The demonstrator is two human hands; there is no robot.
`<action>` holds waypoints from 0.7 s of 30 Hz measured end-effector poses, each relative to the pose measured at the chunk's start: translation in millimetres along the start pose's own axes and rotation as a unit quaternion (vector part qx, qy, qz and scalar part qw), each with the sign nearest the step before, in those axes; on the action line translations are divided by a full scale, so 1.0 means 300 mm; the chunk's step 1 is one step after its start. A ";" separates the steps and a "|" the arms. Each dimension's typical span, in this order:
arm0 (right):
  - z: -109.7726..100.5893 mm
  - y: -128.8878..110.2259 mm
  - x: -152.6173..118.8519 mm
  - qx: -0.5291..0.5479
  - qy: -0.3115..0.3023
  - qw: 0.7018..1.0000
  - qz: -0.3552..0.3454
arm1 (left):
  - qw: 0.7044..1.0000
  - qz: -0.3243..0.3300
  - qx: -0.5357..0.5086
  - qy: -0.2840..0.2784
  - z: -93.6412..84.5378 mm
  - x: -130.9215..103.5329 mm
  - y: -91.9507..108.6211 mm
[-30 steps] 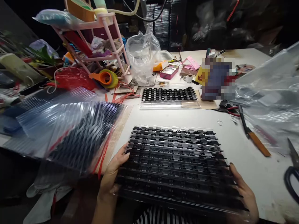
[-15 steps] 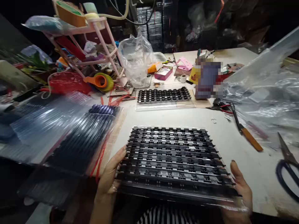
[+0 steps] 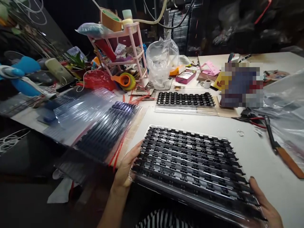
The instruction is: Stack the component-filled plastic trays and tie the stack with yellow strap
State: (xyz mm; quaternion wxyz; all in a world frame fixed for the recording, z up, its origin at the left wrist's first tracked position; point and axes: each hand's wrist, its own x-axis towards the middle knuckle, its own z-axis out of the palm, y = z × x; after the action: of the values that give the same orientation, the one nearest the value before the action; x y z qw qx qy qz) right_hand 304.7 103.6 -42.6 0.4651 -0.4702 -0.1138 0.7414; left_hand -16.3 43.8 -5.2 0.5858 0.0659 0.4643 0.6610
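Note:
Between my hands is a clear plastic tray (image 3: 180, 190) carrying rows of small black parts (image 3: 187, 158). My left hand (image 3: 124, 169) grips its left edge, thumb on the side near the top and the other fingers hidden beneath. At the right edge, my right hand (image 3: 267, 202) is closed round the near corner, its fingers mostly under the tray. The tray tilts slightly, its right side lower, above the near edge of the white table (image 3: 152, 117). Farther back lies a second clear tray (image 3: 185, 109) with similar black parts (image 3: 185, 99).
Plastic-wrapped black trays (image 3: 104, 133) lie to the left, with red straps (image 3: 117, 152). A pink shelf rack (image 3: 134, 47), a clear bag (image 3: 159, 66) and an orange tape dispenser (image 3: 125, 81) stand behind. Wooden-handled tool (image 3: 288, 161) and plastic sheeting (image 3: 287, 104) lie right; a blue fan (image 3: 23, 72) is far left.
The view has swung left, so the scene sits farther right and the blue fan appears. The tray in both hands has turned, its right side now lower in view.

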 end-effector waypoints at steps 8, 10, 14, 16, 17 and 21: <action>0.023 0.007 -0.008 0.077 0.020 0.997 0.000 | 0.999 0.022 0.044 -0.006 -0.028 0.001 -0.005; 0.012 0.010 -0.006 0.086 0.018 0.996 -0.003 | 0.998 0.031 0.053 0.029 -0.028 0.009 -0.014; 0.031 -0.002 -0.010 0.158 0.071 0.985 0.009 | 0.961 0.203 0.126 0.137 -0.019 0.023 -0.061; 0.051 -0.016 -0.013 0.209 0.102 0.972 0.043 | 0.918 0.310 0.182 0.170 -0.016 0.025 -0.091; 0.061 -0.023 -0.016 0.229 0.115 0.965 0.062 | 0.898 0.340 0.218 0.173 -0.016 0.024 -0.104; 0.094 -0.047 -0.027 0.255 0.163 0.949 0.084 | 0.834 0.351 0.400 0.146 -0.019 0.010 -0.134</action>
State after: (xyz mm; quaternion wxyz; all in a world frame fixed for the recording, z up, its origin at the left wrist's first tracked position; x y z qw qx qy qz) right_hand 291.4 112.6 -14.2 0.5175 -0.4581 0.1962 0.6956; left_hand 7.9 38.4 -37.6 0.1627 0.3553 0.7143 0.5806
